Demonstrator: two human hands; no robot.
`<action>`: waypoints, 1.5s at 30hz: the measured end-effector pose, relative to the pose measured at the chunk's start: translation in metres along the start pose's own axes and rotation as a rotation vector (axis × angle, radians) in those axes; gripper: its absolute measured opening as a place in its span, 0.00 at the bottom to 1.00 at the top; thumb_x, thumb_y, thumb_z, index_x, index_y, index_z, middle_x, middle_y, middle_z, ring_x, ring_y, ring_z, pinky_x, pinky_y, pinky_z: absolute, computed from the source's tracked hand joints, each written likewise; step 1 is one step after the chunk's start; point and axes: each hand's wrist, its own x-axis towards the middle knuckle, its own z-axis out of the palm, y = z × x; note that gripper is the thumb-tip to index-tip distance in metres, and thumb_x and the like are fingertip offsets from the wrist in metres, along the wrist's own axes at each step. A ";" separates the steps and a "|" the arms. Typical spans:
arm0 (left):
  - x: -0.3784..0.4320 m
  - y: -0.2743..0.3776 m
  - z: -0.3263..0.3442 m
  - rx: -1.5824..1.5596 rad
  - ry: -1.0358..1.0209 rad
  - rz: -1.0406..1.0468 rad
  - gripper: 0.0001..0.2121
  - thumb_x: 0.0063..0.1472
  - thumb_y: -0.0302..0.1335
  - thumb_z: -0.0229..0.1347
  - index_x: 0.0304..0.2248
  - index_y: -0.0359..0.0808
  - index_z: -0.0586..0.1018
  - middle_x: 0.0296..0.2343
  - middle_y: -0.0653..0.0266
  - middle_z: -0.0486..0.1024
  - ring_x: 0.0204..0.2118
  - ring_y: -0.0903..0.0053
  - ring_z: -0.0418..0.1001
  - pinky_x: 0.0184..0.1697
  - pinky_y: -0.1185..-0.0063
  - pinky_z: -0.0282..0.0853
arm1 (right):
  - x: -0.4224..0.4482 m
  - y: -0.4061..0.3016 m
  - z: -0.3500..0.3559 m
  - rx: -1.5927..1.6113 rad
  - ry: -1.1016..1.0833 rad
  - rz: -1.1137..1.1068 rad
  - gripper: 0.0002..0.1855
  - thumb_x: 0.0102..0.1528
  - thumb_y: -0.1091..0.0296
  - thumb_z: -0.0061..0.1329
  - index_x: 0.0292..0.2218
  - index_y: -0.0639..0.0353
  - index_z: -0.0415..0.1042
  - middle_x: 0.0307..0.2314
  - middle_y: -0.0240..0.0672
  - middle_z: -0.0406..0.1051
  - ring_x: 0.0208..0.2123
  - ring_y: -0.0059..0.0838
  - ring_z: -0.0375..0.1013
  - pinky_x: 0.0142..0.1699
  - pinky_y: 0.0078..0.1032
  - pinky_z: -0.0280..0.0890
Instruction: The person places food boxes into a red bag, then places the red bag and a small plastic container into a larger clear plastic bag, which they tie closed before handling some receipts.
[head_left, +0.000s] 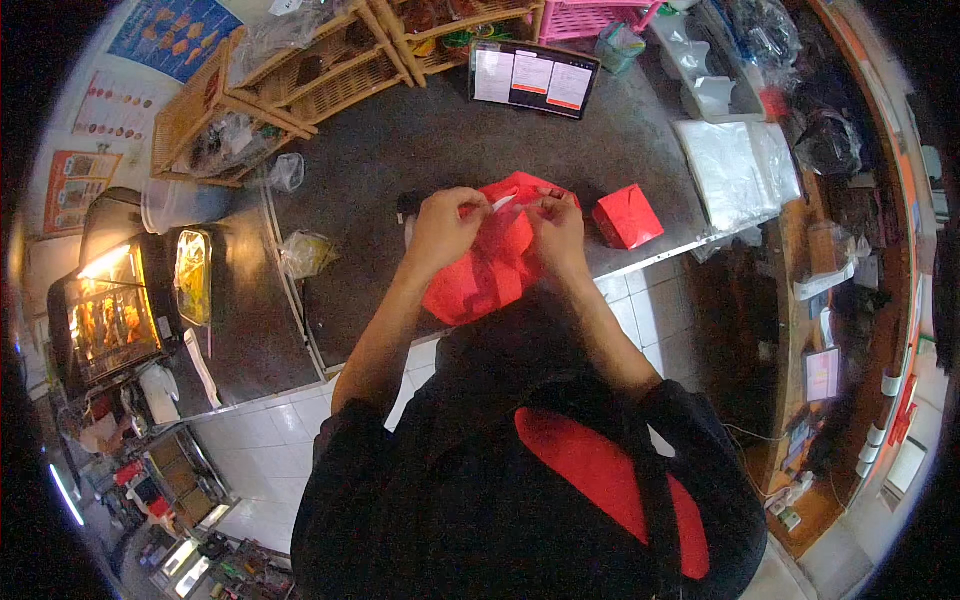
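In front of me on the dark counter (352, 165) lies a red, creased sheet (480, 281), which looks like thin card partly unfolded. My left hand (452, 225) pinches its upper left part between thumb and fingers. On the right side, my right hand (559, 225) grips the same piece near its upper edge. A small white strip (504, 201) shows between the two hands; I cannot tell whether it belongs to the card. Just right of my right hand stands a folded red box (628, 217), apart from it. A dark object partly hidden sits behind my left wrist.
A tablet (534, 79) stands at the back, near bamboo shelves (337, 82). Clear plastic bags (727, 172) lie at the counter's right end. A tied plastic bag (307, 251) and a plastic tub (169, 206) are leftward, beside a lit glass-fronted oven (116, 307).
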 end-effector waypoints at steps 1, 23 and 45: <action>0.000 0.005 -0.002 -0.035 -0.020 -0.068 0.07 0.53 0.26 0.56 0.31 0.33 0.80 0.30 0.55 0.78 0.35 0.64 0.76 0.40 0.73 0.69 | 0.000 0.001 0.000 0.003 0.004 0.001 0.20 0.46 0.74 0.58 0.37 0.68 0.62 0.27 0.39 0.73 0.34 0.30 0.72 0.41 0.26 0.66; -0.011 0.001 0.017 0.116 0.063 0.058 0.07 0.47 0.26 0.59 0.28 0.33 0.80 0.35 0.55 0.71 0.40 0.60 0.70 0.44 0.71 0.67 | 0.005 0.022 0.007 -0.112 0.014 -0.058 0.20 0.46 0.79 0.54 0.40 0.68 0.62 0.30 0.39 0.70 0.32 0.31 0.72 0.37 0.25 0.67; -0.016 -0.022 0.000 -0.118 0.061 -0.060 0.12 0.47 0.24 0.59 0.34 0.33 0.78 0.31 0.53 0.77 0.35 0.60 0.76 0.38 0.71 0.70 | -0.001 0.020 -0.006 -0.469 -0.219 -0.463 0.17 0.43 0.80 0.50 0.37 0.64 0.65 0.39 0.49 0.59 0.42 0.46 0.63 0.48 0.37 0.58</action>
